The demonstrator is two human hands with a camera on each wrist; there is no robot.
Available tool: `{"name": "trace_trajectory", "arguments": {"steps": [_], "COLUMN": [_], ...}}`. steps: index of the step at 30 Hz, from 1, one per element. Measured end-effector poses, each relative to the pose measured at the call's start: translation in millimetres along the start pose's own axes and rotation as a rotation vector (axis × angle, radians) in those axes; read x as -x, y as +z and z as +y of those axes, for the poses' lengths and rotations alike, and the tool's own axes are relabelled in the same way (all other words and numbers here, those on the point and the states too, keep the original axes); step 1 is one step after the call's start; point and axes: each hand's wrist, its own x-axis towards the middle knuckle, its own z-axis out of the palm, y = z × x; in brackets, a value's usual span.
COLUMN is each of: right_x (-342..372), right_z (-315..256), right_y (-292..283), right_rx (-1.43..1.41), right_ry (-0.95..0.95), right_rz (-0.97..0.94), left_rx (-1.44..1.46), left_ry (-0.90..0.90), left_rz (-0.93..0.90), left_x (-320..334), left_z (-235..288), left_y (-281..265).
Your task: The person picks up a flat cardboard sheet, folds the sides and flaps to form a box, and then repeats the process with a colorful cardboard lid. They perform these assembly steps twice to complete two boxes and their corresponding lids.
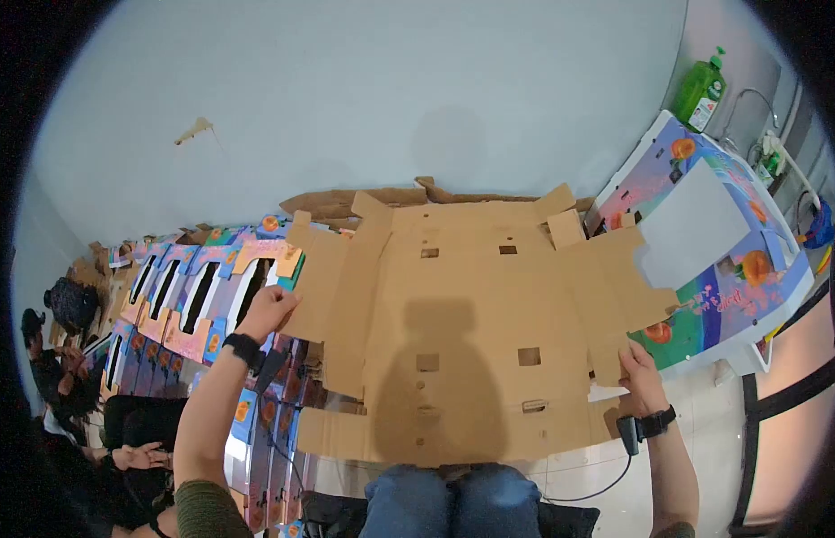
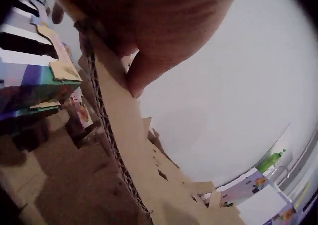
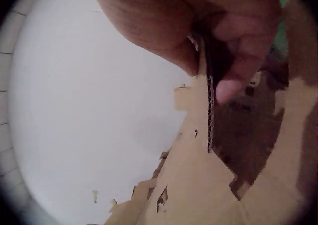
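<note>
1. Closest to the camera: a pair of jeans (image 1: 408,502), knees at the near edge. Can't tell if the cardboard actually touches them.

2. Left hand (image 1: 268,309): pinching the edge of the cardboard's left flap. The left wrist view shows the thumb and fingers straddling that edge.

3. Right hand (image 1: 646,381): same deal on the right side, a bit nearer, thumb on one face and fingers on the other.

4. The star here is the cardboard sheet (image 1: 471,278), spread between the hands just beyond the knees, plain brown face up, with slots cut through the middle panel.

5. Handling, my guess: light for its size, fairly stiff across the panel but floppy at the creases, not slippery. Narrow tabs probably tear or bend easily. I'd grip the side edges well in, like these hands, and avoid the skinny corner tabs.

6. Direction: with flaps counted, the long axis looks like it runs left to right. Two little tabs stick out at the far corners, and the straighter edge faces the knees.

7. Further out: printed boxes (image 1: 180,336) with dark cutouts on the left, someone in dark clothes (image 1: 144,421) beyond them, a flowery carton (image 1: 776,242) to the right, a green pump bottle (image 1: 700,94) past it, and scrap cardboard (image 1: 346,204) along the far wall (image 1: 346,90).
</note>
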Motion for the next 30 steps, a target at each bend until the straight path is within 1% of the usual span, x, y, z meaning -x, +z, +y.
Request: {"name": "trace_trajectory", "arguments": {"steps": [3, 4, 5, 8, 9, 10, 12, 13, 14, 18, 19, 22, 24, 26, 27, 28, 29, 30], "right_x": [-49.3, -60.0, -70.4, -102.8, -112.6, -114.1, -110.8, -113.1, -116.8, -116.8, -115.4, -107.5, -104.7, -108.7, -113.1, -116.0, -108.6, -94.8], "right_z": [44.0, 57.1, 70.7, 143.5, 171.4, 180.1, 201.0, 218.4, 234.5, 253.8, 253.1, 243.2, 245.1, 258.7, 270.1, 275.2, 262.3, 233.0], "right_y": [7.7, 12.1, 18.1, 28.0, 28.6, 36.2, 50.9, 47.0, 43.3, 43.8, 43.1, 45.3, 45.1, 36.5, 33.1, 31.3, 38.0, 52.1], "right_rx": [-0.016, 0.0, 0.016, 0.051, 0.038, 0.01, -0.048, -0.09, -0.085, -0.082, -0.083, -0.033, -0.017, 0.077, 0.267, 0.457, 0.644, 0.829], "right_ry": [0.027, 0.052, 0.076, 0.118, 0.14, 0.192, 0.306, 0.249, 0.26, 0.296, 0.307, 0.293, 0.307, 0.298, 0.221, 0.141, 0.089, 0.036], "right_rz": [-0.028, -0.027, -0.026, 0.035, -0.006, 0.002, 0.026, -0.058, -0.047, 0.019, 0.045, 0.023, 0.071, 0.036, 0.081, 0.116, 0.157, 0.194], "left_rx": [-0.198, -0.273, -0.369, -0.397, -0.43, -0.465, -0.526, -0.549, -0.57, -0.55, -0.571, -0.661, -0.755, -0.916, -0.911, -0.903, -0.972, -1.04], "left_ry": [0.027, 0.027, -0.022, -0.022, -0.048, -0.073, -0.104, -0.109, -0.114, -0.153, -0.169, -0.204, -0.21, -0.273, -0.301, -0.218, -0.101, 0.018], "left_rz": [0.068, 0.09, 0.153, 0.23, 0.22, 0.206, 0.196, 0.203, 0.209, 0.153, 0.144, 0.121, 0.1, 0.181, 0.111, 0.117, 0.044, -0.027], "left_x": [-41.1, -45.2, -47.2, -39.5, -37.6, -35.0, -33.0, -32.8, -32.0, -41.1, -42.7, -47.4, -45.3, -44.6, -26.6, -21.8, -15.7, -9.0], "left_z": [-45.3, -50.4, -55.5, -83.3, -94.5, -104.1, -120.2, -124.3, -128.0, -143.9, -149.4, -164.6, -167.8, -188.6, -143.0, -149.0, -157.2, -162.4], "left_y": [36.4, 45.8, 62.0, 110.6, 126.4, 140.3, 151.0, 153.6, 156.1, 152.9, 153.1, 151.7, 156.9, 169.6, 172.0, 179.3, 186.6, 193.9]}}
